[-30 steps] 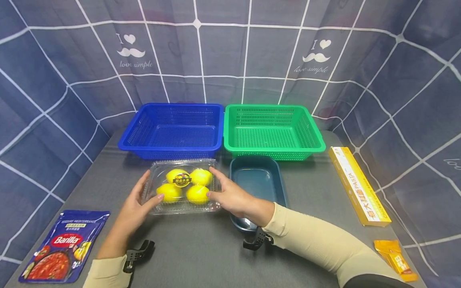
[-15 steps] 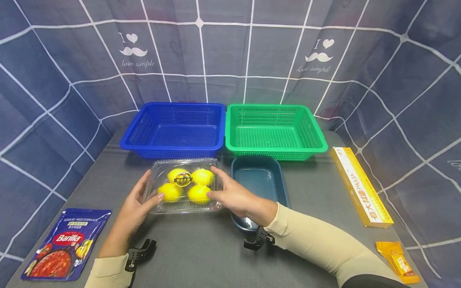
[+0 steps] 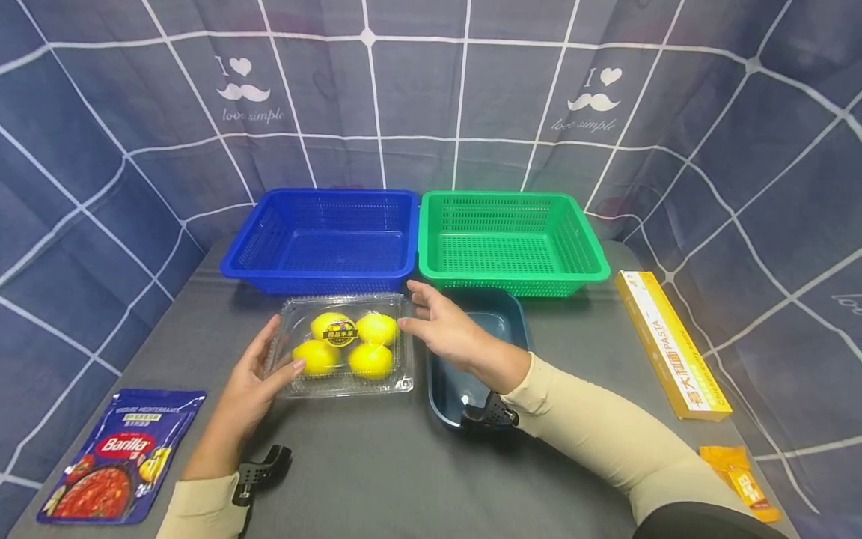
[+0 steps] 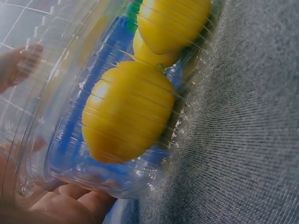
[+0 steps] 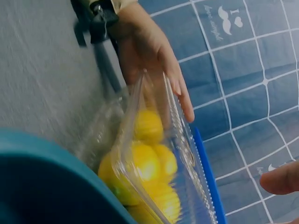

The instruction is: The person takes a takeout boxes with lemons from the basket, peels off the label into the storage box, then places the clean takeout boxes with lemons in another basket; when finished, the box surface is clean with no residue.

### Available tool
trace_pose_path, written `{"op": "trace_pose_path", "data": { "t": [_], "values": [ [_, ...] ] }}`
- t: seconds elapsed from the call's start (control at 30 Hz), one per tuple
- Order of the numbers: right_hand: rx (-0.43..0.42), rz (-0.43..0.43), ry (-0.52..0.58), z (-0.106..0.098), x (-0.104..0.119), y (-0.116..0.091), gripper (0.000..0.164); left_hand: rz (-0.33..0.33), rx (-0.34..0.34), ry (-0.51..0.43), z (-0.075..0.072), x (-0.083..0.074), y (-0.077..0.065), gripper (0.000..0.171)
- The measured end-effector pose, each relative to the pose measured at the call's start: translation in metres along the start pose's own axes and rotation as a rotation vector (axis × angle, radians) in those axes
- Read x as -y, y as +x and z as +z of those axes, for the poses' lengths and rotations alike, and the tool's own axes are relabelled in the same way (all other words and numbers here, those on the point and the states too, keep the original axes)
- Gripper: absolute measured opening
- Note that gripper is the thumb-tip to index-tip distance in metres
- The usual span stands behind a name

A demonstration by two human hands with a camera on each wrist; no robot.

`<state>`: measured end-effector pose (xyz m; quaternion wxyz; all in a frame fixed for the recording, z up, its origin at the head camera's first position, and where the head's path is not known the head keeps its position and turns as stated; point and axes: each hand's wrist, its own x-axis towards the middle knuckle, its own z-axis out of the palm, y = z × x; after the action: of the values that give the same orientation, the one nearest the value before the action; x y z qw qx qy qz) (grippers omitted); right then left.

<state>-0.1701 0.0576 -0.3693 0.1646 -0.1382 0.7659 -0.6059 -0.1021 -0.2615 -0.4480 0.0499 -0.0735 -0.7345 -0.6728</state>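
A: Where do you have the clear box (image 3: 350,385)?

B: Just in front of the blue basket (image 3: 323,278) and left of the dark tub (image 3: 461,385), with four lemons (image 3: 370,361) inside. I can't tell whether its base touches the counter (image 3: 364,471).

A: And the fingers?

B: On my left hand (image 3: 252,382) they grasp the box's left end, thumb over the top. On my right hand (image 3: 447,329) they're released, spread beside the other end; its wrist view shows the thumb apart from the plastic.

A: How would you handle it well?

B: I'd set my right palm low against the free end before trusting any weight to it. One-sided support could tip the box and send the lemons rolling. I'd press lightly and evenly, since thin plastic may flex or pop, and keep my right forearm clear of the tub.
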Motion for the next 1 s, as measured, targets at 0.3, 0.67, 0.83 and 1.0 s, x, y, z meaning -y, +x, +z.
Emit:
{"op": "trace_pose_path", "data": {
  "t": [0.3,0.67,0.83,1.0],
  "values": [
    [-0.052,-0.154,-0.232,0.006,0.01,0.026,0.041,-0.019,-0.002,0.021,-0.002,-0.002,0.001,0.092],
    [0.131,-0.221,-0.464,0.026,0.029,0.058,0.018,-0.002,-0.013,0.015,0.001,-0.002,-0.002,0.091],
    [0.222,-0.233,-0.612,0.037,0.04,0.07,0.014,0.01,-0.012,0.006,0.0,-0.005,-0.002,0.091],
    [0.245,-0.248,-0.725,0.047,0.044,0.075,0.019,0.001,0.001,-0.008,0.001,-0.004,-0.001,0.091]
  ]
}}
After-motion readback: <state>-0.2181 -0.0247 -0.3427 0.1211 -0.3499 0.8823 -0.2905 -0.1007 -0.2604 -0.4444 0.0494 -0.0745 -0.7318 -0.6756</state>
